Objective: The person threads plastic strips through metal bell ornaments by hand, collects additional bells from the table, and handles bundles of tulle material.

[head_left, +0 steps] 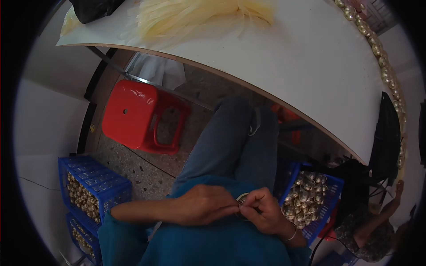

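Both hands meet above the lap, in front of a teal top. My left hand (206,205) is closed, its fingertips pinched at the left side of a small round metallic piece (242,199). My right hand (262,210), with a thin bracelet at the wrist, pinches the same piece from the other side. The fingers cover much of the piece, so its full shape is hidden. Beside my right hand, a blue crate (333,205) holds several shiny gold-coloured ornaments (305,197).
A white table (306,66) curves ahead, bearing pale yellow strips (186,20), black items and a string of gold ornaments (381,57). A red stool (131,113) stands at left, near stacked blue crates (95,177). Another person's arm (377,217) shows at right.
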{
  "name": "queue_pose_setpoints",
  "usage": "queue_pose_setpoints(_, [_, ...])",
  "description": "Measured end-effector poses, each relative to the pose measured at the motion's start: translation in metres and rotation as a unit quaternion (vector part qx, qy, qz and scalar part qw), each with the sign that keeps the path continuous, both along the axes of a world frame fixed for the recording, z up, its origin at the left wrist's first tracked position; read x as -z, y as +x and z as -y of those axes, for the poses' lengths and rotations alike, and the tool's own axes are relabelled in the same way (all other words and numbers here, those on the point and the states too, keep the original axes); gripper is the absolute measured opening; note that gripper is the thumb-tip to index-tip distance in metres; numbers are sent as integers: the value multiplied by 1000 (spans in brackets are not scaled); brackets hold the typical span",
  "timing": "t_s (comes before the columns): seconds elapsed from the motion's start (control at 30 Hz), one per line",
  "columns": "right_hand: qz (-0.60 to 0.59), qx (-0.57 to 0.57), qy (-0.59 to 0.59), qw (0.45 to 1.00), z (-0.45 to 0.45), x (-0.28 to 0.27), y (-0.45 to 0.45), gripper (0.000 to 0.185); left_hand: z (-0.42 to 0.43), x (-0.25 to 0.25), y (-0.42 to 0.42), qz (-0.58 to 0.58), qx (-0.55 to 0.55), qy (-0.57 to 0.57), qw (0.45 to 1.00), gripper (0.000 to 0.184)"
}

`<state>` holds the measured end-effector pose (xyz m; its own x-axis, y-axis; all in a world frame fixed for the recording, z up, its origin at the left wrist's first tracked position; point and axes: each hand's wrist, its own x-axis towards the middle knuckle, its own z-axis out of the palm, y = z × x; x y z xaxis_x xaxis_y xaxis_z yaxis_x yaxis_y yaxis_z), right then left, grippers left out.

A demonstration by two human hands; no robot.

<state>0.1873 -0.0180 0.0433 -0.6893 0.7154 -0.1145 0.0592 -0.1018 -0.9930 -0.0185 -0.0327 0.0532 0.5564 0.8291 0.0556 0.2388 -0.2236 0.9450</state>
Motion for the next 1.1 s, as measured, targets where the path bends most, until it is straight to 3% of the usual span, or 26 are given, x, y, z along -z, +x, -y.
queue_pose_setpoints(0.07, [13,-48,-66,997,-3,-3,8,25,-2,2,-1,22,55,0,998,12])
queue_pose_setpoints(0.2, [37,-48,-56,997,0,-10,26,23,-1,7,-1,52,105,-95,989,14])
queue_pose_setpoints(0.27, [112,-53,-61,990,4,-2,43,21,-4,12,8,76,111,-115,984,15])
queue_pose_setpoints(0.33, [164,24,-9,986,0,-6,61,19,-20,29,21,48,102,-61,992,13])
queue_pose_setpoints(0.37, [182,142,-49,972,-4,6,86,18,-34,40,24,21,87,-1,996,12])
queue_pose_setpoints(0.4, [196,257,-88,942,-6,25,116,17,-55,51,22,-80,17,80,993,10])
queue_pose_setpoints(0.43, [248,279,-57,926,-9,35,138,14,-77,61,20,-178,-53,160,969,8])
queue_pose_setpoints(0.5, [296,306,-23,904,-8,56,168,11,-105,77,29,-217,-209,249,920,8])
queue_pose_setpoints(0.53, [494,193,54,846,-4,66,177,11,-114,92,30,-216,-206,253,921,8])
queue_pose_setpoints(0.57, [662,66,126,736,-2,74,186,11,-122,108,30,-235,-165,262,921,8])
queue_pose_setpoints(0.6, [660,69,127,737,-4,74,181,11,-126,116,30,-256,-124,269,920,7])
queue_pose_setpoints(0.67, [554,156,273,771,-15,74,150,14,-128,117,26,-254,-114,275,920,7])
queue_pose_setpoints(0.73, [383,244,229,861,-41,56,107,16,-127,115,19,-253,-100,279,921,6])
queue_pose_setpoints(0.8, [203,268,131,933,-64,45,67,23,-126,110,11,-132,-184,109,968,6])
queue_pose_setpoints(0.83, [158,271,119,942,-75,41,46,25,-122,103,8,-135,-181,111,968,6])
queue_pose_setpoints(0.97, [107,189,75,973,-99,38,-7,33,-98,51,8,-61,-212,84,972,6])
queue_pose_setpoints(1.03, [38,116,169,978,-103,45,-22,26,-88,31,8,-38,-218,96,970,7])
queue_pose_setpoints(1.1, [47,84,219,971,-104,33,-18,22,-80,13,5,-53,-189,105,975,9])
